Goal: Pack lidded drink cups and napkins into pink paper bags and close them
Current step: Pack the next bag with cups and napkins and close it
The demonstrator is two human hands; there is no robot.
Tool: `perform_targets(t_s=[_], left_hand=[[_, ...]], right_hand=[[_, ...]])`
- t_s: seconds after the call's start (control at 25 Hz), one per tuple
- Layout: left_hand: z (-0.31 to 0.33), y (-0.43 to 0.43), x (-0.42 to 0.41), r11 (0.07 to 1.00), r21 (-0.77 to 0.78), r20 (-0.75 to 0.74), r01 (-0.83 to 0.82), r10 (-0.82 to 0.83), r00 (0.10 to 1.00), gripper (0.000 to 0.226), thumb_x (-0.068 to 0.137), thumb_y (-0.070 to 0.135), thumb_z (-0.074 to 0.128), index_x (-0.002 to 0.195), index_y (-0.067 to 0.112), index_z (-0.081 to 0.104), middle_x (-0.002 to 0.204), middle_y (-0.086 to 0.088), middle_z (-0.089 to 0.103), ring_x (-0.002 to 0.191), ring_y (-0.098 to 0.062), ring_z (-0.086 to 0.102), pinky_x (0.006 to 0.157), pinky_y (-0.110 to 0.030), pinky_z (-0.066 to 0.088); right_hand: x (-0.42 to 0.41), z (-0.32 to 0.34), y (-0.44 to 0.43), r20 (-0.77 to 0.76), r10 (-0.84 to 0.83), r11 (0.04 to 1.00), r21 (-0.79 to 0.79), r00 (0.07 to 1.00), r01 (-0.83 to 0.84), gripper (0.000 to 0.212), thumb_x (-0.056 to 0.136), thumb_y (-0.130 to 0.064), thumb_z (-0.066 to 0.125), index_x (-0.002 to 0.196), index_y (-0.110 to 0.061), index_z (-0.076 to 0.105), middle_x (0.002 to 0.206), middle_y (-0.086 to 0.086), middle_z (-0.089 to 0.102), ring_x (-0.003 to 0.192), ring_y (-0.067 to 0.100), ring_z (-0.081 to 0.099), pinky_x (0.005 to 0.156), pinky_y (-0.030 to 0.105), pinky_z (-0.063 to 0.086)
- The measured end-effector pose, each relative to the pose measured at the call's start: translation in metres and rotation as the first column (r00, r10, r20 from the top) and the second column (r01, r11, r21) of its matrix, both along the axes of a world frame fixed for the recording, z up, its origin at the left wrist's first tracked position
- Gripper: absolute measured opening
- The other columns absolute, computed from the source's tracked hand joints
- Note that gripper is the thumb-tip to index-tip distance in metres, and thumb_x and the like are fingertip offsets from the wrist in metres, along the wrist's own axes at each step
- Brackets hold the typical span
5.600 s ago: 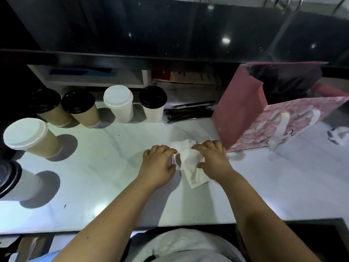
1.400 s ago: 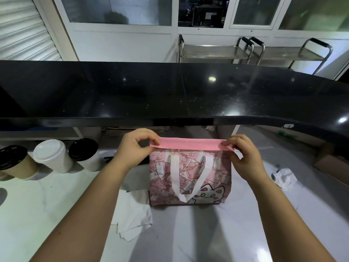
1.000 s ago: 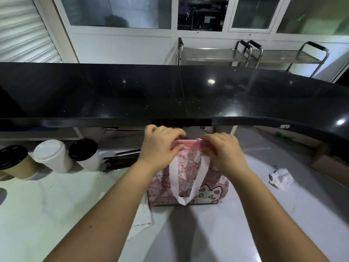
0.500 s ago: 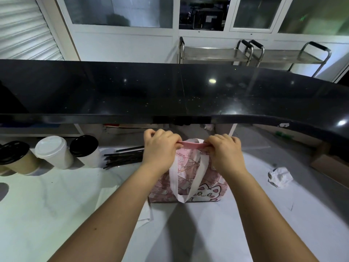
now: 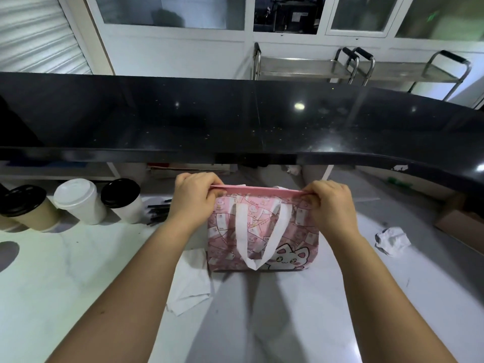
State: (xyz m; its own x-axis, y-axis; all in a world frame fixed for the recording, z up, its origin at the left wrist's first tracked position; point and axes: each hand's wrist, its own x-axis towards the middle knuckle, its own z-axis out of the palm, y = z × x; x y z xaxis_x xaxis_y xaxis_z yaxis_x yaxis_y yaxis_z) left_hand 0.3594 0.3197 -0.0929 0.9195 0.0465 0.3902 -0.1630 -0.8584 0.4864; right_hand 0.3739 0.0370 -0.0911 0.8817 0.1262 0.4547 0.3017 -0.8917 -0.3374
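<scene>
Left hand (image 5: 195,199) and right hand (image 5: 331,205) pinching the two ends of the folded top edge (image 5: 258,191) of the pink paper bag (image 5: 263,231); fingers curled over the fold, thumbs on the near side. Bag upright on the pale surface (image 5: 65,271), mid-frame, mouth flattened shut, white handle (image 5: 258,231) hanging down the printed front

Step in hand, by judgement: closing the bag, creasing the fold-over. Next move likely calls for even pressure along the fold so it stays down without tipping the bag; contents hidden, cannot tell what is packed

Count: one bag. Three lidded cups at left in a row: black-lidded tan cup (image 5: 28,208), white-lidded white cup (image 5: 80,201), black-lidded white cup (image 5: 123,200). One flat napkin (image 5: 190,281) just left of the bag's base, one crumpled napkin (image 5: 392,239) well to the right. Bundle of dark straws (image 5: 158,212) behind the left wrist, number unclear
</scene>
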Motion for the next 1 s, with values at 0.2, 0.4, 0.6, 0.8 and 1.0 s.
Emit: perform_targets(t_s=[0.2, 0.4, 0.6, 0.8, 1.0], left_hand=[[-0.007, 0.010, 0.003, 0.976, -0.213, -0.068, 0.035, -0.050, 0.996, 0.029, 0.084, 0.017, 0.071, 0.079, 0.044, 0.062, 0.078, 0.030, 0.059, 0.088, 0.001, 0.057, 0.074, -0.025, 0.047], [-0.008, 0.006, 0.007, 0.929, -0.362, -0.081, -0.079, 0.052, 0.995, 0.037, 0.086, 0.012, 0.069, 0.072, 0.045, 0.061, 0.077, 0.029, 0.062, 0.085, 0.018, 0.054, 0.060, -0.007, 0.037], [-0.036, 0.003, -0.017, 0.698, -0.714, -0.122, -0.048, -0.056, 0.991, 0.044, 0.078, 0.013, 0.078, 0.110, 0.038, 0.061, 0.104, 0.020, 0.067, 0.096, 0.005, 0.061, 0.073, -0.012, 0.053], [-0.103, -0.008, -0.065, 0.570, -0.785, -0.345, -0.242, -0.078, 0.935, 0.035, 0.077, -0.001, 0.075, 0.108, 0.013, 0.067, 0.102, 0.003, 0.073, 0.093, -0.011, 0.068, 0.089, -0.028, 0.055], [-0.112, -0.014, -0.058, 0.512, -0.821, -0.347, -0.252, -0.097, 0.933, 0.021, 0.084, -0.002, 0.068, 0.096, 0.015, 0.069, 0.094, 0.005, 0.075, 0.090, -0.011, 0.069, 0.077, -0.015, 0.052]], right_hand=[[0.005, -0.001, -0.015, -0.048, -0.015, 0.980, 0.198, 0.999, 0.024, 0.025, 0.082, 0.005, 0.062, 0.095, -0.012, 0.074, 0.091, 0.006, 0.071, 0.086, 0.027, 0.061, 0.079, 0.036, 0.049], [0.016, -0.008, -0.016, -0.132, -0.090, 0.950, 0.285, 0.987, 0.124, 0.032, 0.086, 0.004, 0.053, 0.095, -0.019, 0.074, 0.093, 0.003, 0.070, 0.089, 0.025, 0.062, 0.079, 0.042, 0.054], [-0.007, -0.039, -0.018, -0.216, 0.145, 0.601, 0.794, 0.966, 0.087, 0.056, 0.089, -0.005, 0.064, 0.129, -0.044, 0.053, 0.121, -0.027, 0.056, 0.110, -0.008, 0.056, 0.086, 0.017, 0.051], [-0.055, -0.112, -0.018, -0.347, 0.157, 0.366, 0.890, 0.925, 0.271, 0.031, 0.086, -0.003, 0.068, 0.107, -0.025, 0.069, 0.104, -0.005, 0.073, 0.100, 0.012, 0.067, 0.075, 0.016, 0.053], [-0.044, -0.120, -0.010, -0.360, 0.160, 0.324, 0.899, 0.919, 0.296, 0.027, 0.085, -0.001, 0.067, 0.087, -0.027, 0.073, 0.089, -0.008, 0.075, 0.082, 0.004, 0.069, 0.069, 0.014, 0.052]])
